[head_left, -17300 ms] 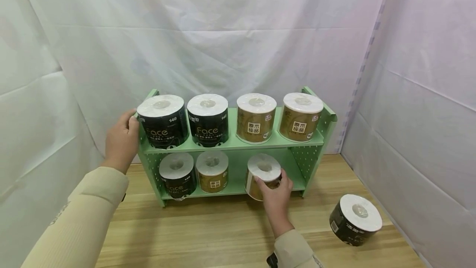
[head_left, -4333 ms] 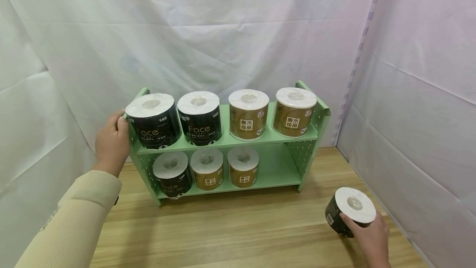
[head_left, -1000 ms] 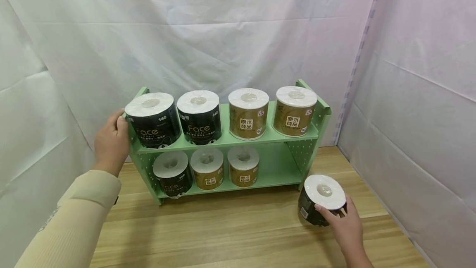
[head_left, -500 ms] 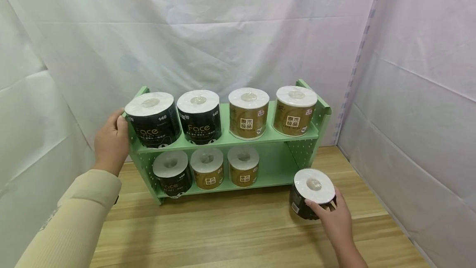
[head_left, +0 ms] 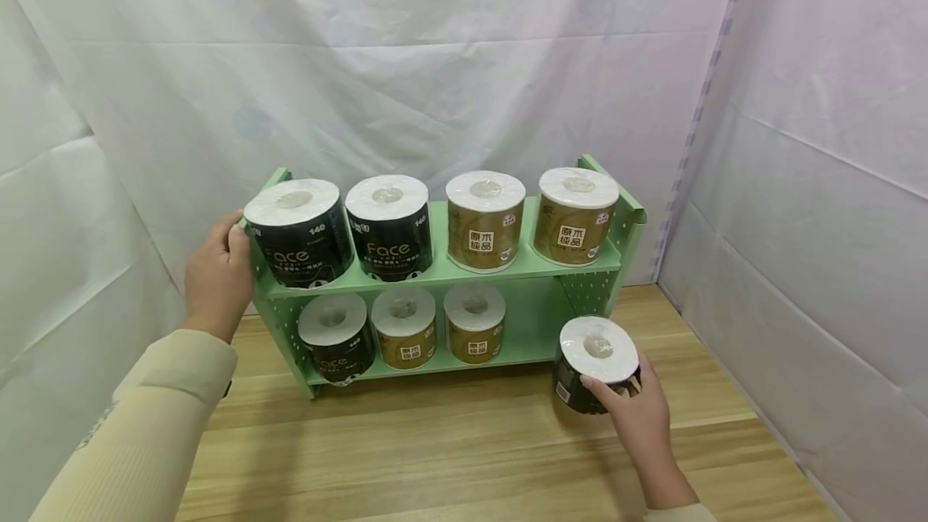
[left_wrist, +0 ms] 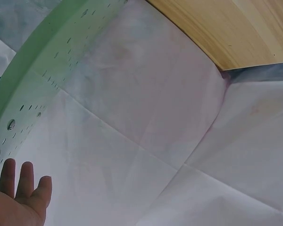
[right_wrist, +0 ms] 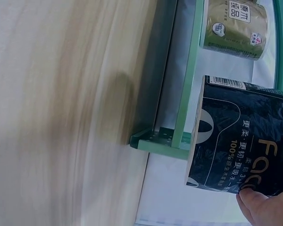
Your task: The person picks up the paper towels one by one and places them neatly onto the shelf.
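Observation:
My right hand (head_left: 641, 413) grips a black-wrapped toilet paper roll (head_left: 598, 349) by its side, thumb towards the front. The roll hangs slightly tilted above the table, before the lower right end of the green two-tier shelf (head_left: 464, 284). Its "Face" lettering shows in the right wrist view, with fingertips (right_wrist: 252, 200) against the wrapper. My left hand (head_left: 217, 276) holds the shelf's left side panel near its top. Beside that panel (left_wrist: 42, 70), several left fingers (left_wrist: 26, 181) show in the left wrist view; the thumb is hidden there.
The upper tier bears two black rolls (head_left: 389, 236) and two gold-brown rolls (head_left: 486, 228). Below stand one black roll (head_left: 337, 345) and two gold-brown rolls (head_left: 474, 329), left of a gap. White cloth (head_left: 464, 63) hangs behind and at both sides of the wooden table (head_left: 420, 457).
Earlier, my right hand released a gold-brown roll on the lower tier and took the black roll from the table's right. It has carried that roll left towards the shelf. My left hand stays put.

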The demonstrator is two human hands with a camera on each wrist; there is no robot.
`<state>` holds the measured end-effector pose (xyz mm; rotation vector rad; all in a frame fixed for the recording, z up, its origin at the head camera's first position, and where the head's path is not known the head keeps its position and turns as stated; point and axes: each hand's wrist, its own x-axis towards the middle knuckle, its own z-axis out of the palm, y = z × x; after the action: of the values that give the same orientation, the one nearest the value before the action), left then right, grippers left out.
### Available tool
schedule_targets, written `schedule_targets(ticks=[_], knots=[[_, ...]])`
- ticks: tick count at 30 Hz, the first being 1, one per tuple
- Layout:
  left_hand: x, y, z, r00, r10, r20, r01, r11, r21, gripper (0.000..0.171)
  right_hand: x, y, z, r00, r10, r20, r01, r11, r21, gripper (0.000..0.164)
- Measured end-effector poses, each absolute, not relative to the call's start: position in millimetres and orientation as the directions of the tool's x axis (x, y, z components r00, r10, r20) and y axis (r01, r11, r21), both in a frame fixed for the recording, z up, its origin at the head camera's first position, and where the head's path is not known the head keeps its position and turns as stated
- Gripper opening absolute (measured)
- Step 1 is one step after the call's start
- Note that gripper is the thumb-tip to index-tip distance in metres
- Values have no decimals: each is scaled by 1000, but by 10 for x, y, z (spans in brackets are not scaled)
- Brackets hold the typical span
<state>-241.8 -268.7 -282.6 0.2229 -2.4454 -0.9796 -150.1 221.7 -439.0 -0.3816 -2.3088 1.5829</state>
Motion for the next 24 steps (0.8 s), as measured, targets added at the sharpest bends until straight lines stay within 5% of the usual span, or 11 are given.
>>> schedule_targets(ticks=[24], knots=[[-2415,-2690,-2823,-867,-320,381,31,730,683,54,-1789,1953,-4387,-921,335,200,-74,353,-933,88]])
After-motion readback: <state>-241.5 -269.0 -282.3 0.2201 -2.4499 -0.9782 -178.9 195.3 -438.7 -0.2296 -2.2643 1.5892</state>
